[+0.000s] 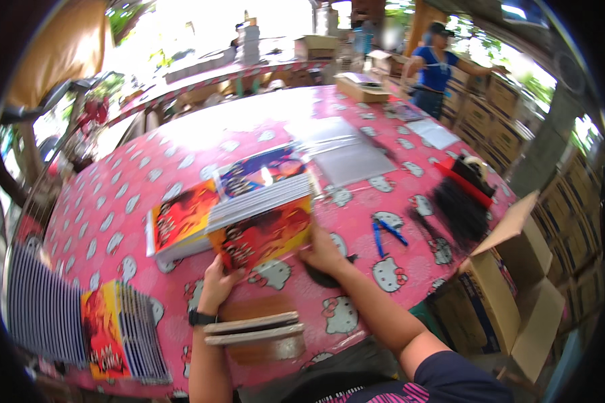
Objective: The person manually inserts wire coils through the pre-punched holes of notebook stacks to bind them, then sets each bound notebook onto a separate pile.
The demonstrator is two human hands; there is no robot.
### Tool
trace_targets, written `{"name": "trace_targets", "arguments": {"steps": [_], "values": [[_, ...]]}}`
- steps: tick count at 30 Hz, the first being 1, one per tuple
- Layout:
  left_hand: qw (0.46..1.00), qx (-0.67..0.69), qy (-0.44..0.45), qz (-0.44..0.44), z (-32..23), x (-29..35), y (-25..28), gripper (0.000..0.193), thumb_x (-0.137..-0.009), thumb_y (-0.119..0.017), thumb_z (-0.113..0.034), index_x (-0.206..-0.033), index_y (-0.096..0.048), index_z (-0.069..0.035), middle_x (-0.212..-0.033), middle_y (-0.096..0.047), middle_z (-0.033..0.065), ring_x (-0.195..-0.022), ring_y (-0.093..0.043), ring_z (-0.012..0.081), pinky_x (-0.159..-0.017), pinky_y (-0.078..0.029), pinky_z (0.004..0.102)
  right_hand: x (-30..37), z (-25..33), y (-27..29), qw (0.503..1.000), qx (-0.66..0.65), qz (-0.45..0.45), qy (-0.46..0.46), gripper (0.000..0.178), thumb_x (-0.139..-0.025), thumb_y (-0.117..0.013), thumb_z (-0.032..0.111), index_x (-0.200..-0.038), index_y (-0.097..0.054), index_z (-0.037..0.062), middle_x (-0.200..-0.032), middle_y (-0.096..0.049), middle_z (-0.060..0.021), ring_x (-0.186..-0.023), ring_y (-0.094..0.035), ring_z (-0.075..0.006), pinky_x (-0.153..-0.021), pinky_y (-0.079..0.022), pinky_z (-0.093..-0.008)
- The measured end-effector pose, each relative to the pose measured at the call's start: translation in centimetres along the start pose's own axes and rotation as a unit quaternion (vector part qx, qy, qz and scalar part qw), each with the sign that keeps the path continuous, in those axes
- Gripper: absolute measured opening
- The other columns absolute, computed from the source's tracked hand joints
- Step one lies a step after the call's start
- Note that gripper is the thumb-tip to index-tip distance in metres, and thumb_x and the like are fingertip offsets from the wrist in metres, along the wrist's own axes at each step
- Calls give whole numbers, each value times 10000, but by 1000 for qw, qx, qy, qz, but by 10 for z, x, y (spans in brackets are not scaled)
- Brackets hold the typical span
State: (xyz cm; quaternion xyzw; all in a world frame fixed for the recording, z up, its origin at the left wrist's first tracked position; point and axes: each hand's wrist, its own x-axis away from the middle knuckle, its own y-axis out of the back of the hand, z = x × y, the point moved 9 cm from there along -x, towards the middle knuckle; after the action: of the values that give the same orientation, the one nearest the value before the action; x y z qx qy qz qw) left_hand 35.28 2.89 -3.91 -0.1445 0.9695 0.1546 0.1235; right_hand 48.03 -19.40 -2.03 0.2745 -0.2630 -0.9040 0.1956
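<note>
Between my two hands is a short stack of books with red and yellow covers, tilted so the front cover and the pale edges show. My left hand grips its lower left corner, and a dark band circles that wrist. My right hand closes on its lower right side. Just behind lie two more piles: red-and-yellow books on the left and blue-purple books on the right. A dark rounded thing, partly hidden, lies under my right hand. Closer to me sits a brown wooden piece with pale strips.
Long rows of books stand at the left edge of the pink patterned table. Clear plastic sheets, a blue V-shaped tool and a red tray are rightward. An open carton stands at right; a person is beyond.
</note>
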Motion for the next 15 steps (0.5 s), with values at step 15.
{"name": "trace_targets", "arguments": {"steps": [15], "values": [[901,-199,293,-249,124,-48,261,821,-824,-595,-571,-1314,-462,74,-1288,-507,312,-1197,-524,359,-974,-410,373,-4,-37,-7,959,-239,-7,-152,661,-748,-601,-12,-1372,-385,-27,-1328,-486,-177,-1221,-491,-270,-993,-423,-361]]}}
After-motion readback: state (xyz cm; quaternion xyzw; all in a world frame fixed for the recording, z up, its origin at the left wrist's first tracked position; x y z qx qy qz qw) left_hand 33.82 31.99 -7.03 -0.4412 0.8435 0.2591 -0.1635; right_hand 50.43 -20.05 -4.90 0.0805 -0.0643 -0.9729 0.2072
